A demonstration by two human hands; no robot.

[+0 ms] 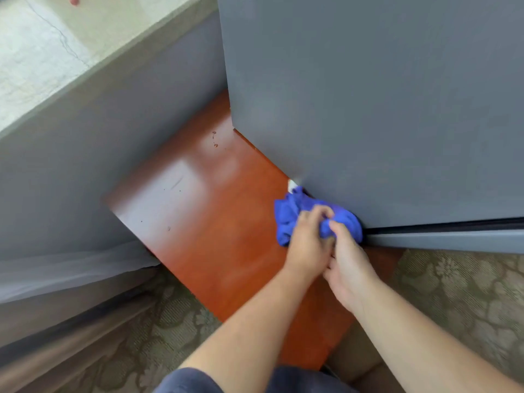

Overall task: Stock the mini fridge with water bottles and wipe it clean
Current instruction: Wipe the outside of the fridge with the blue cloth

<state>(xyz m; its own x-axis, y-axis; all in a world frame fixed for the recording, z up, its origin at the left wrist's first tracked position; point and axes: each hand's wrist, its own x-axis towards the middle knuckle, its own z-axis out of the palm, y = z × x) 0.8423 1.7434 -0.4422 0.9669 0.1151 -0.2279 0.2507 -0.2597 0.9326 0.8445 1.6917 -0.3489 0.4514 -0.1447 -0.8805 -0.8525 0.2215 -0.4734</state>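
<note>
The grey mini fridge (377, 109) fills the upper right, seen from above, its door closed with a dark seam along the lower edge. A crumpled blue cloth (289, 214) lies against the fridge's lower left corner. My left hand (307, 242) grips the cloth from the left and my right hand (347, 259) pinches it from the right, both bunched together on it. No water bottles are in view.
The fridge stands on a glossy reddish-brown wooden surface (209, 211) with a few small marks. A grey wall or panel (99, 151) runs along the left, with a pale stone ledge (42, 52) above. Patterned carpet (459, 296) lies below.
</note>
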